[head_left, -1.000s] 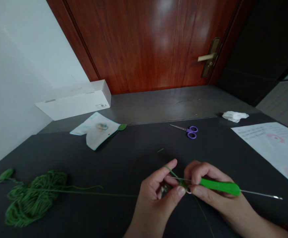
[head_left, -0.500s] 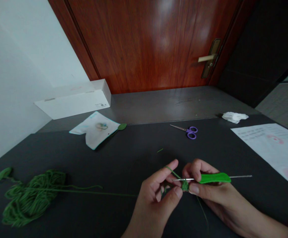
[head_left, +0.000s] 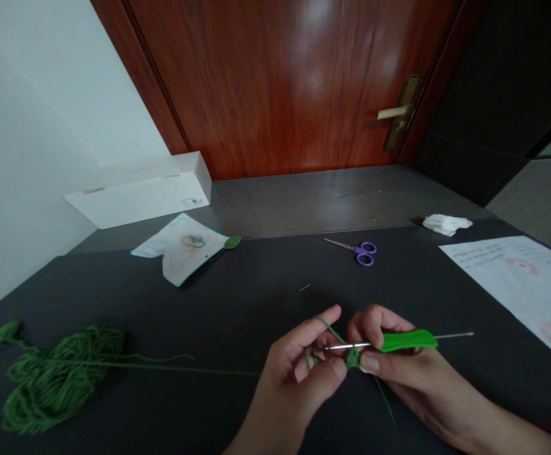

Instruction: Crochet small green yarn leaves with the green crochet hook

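My right hand (head_left: 393, 354) is closed around the green handle of a crochet hook (head_left: 408, 341), whose metal shaft points left. The shaft passes at the top of a small green crochet piece (head_left: 352, 358). My left hand (head_left: 304, 366) pinches the left side of that piece between thumb and a finger. Over its raised index finger runs a strand of green yarn (head_left: 331, 327). This yarn stretches left across the table to a loose green skein (head_left: 62, 379). A thin tail hangs below the piece. The ends of some left fingers are hidden.
Purple-handled scissors (head_left: 363, 253) lie beyond my hands, near a short green yarn scrap (head_left: 304, 287). A white packet (head_left: 187, 259) with a green leaf (head_left: 232, 242) and a white box (head_left: 147, 196) are back left. Crumpled tissue (head_left: 446, 224) and a printed sheet (head_left: 507, 278) lie right.
The crochet hook has slid slightly left, so its tip reaches further past the crochet piece. Both hands otherwise keep nearly the same pose, and the view has shifted a little.
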### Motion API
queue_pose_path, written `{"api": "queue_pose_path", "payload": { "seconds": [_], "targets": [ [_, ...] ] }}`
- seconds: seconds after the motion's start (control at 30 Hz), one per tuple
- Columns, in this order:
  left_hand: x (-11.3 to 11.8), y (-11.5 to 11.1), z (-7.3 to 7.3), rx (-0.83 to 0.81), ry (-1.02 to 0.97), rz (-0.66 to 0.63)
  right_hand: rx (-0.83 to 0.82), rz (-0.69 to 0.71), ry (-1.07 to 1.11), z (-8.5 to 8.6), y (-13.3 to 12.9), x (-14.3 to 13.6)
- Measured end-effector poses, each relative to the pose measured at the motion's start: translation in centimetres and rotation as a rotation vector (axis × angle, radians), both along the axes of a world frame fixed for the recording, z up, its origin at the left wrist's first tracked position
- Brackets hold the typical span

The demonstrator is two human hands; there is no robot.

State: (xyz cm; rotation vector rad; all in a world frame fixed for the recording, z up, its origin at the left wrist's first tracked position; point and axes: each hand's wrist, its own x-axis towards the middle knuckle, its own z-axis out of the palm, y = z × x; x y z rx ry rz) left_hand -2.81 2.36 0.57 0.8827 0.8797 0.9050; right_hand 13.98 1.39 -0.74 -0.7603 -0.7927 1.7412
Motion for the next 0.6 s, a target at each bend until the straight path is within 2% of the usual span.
{"api": "queue_pose_path", "payload": {
  "seconds": [0.17, 0.6],
  "targets": [
    [0.10, 0.14, -0.45, 0.061, 0.077, -0.037, 0.073, -0.036, -0.085, -0.14, -0.08, -0.04],
    [0.14, 0.47, -0.99, 0.033, 0.126, -0.044, 0.144, -0.046, -0.148, -0.10, 0.14, -0.07]
  ]
}}
